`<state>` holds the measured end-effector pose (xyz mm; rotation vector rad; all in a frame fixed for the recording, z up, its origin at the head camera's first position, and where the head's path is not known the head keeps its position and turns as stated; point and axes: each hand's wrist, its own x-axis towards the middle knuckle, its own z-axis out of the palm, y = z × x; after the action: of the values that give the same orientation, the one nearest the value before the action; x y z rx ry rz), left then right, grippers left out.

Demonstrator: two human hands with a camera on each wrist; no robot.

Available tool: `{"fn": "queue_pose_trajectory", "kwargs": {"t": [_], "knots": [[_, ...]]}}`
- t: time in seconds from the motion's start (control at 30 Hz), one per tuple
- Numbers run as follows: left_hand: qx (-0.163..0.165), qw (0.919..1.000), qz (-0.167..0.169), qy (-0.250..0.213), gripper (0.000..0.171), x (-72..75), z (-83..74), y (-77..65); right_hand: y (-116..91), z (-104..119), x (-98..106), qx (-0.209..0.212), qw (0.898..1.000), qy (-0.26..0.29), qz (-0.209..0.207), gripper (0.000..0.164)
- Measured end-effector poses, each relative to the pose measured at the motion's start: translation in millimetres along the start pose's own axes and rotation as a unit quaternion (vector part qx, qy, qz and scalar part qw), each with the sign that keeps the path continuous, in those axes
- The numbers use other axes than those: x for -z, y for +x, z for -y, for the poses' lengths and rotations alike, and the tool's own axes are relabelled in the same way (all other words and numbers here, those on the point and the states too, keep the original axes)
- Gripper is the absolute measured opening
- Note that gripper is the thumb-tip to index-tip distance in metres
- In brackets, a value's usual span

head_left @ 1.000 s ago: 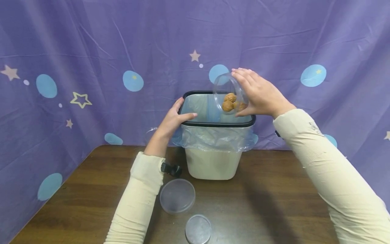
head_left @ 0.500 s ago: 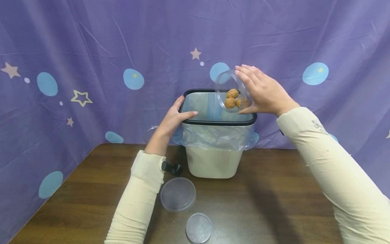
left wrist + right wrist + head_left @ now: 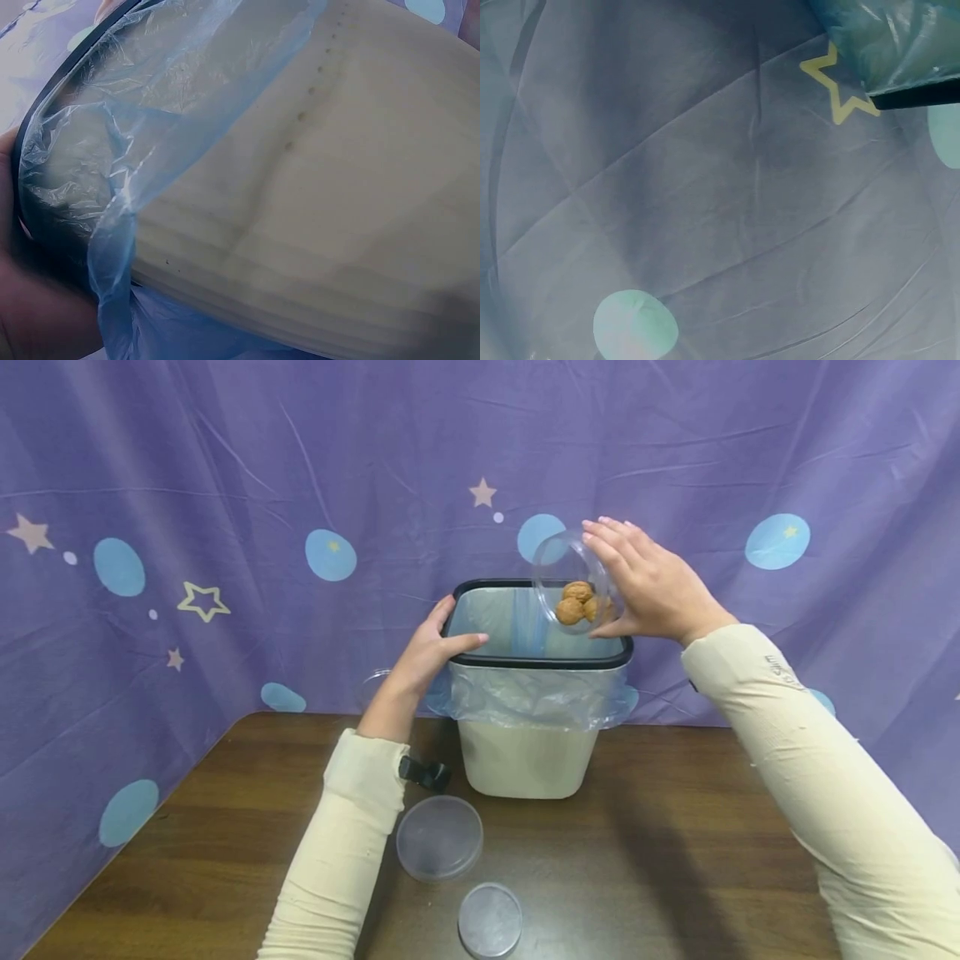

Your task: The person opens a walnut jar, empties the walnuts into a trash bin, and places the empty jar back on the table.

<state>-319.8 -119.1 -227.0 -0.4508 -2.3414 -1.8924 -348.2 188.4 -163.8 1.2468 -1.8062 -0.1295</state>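
My right hand grips a clear round plastic container between thumb and fingers, tipped on its side above the trash bin's opening. Several walnuts lie inside it, against its lower wall. The cream trash bin stands upright, with a black rim frame and a pale blue liner bag folded over the outside. At the bin's left side, my left hand holds the rim, thumb over the inner edge; the left wrist view shows part of that hand beside the rim. The right wrist view does not show the right hand.
Two round translucent lids lie on the brown wooden table: a larger lid and a smaller lid nearer the front. Another clear container is partly hidden behind my left forearm. A purple curtain hangs behind.
The right hand and tilted container have shifted slightly right over the bin. The walnuts remain inside the container. My left hand stays on the rim.
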Motion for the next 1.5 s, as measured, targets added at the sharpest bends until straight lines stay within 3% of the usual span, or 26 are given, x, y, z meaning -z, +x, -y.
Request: {"fn": "queue_pose_trajectory", "kwargs": {"t": [0.2,0.4,0.7,1.5], "knots": [[-0.003,1.0000,0.000,-0.005,0.090,-0.3,0.2,0.1,-4,1,-4,-0.019,0.999,0.021,-0.029,0.115],[-0.001,1.0000,-0.005,-0.006,0.089,0.9,-0.2,0.0,-3,5,-7,-0.020,0.999,0.027,-0.033,0.116],[0.000,1.0000,-0.001,-0.003,0.089,0.3,-0.4,0.8,3,5,-7,0.000,1.000,-0.001,0.006,0.115],[0.005,1.0000,0.004,0.006,0.088,0.7,-2.1,-1.6,4,11,-3,-0.020,1.000,-0.008,0.018,0.114]]}}
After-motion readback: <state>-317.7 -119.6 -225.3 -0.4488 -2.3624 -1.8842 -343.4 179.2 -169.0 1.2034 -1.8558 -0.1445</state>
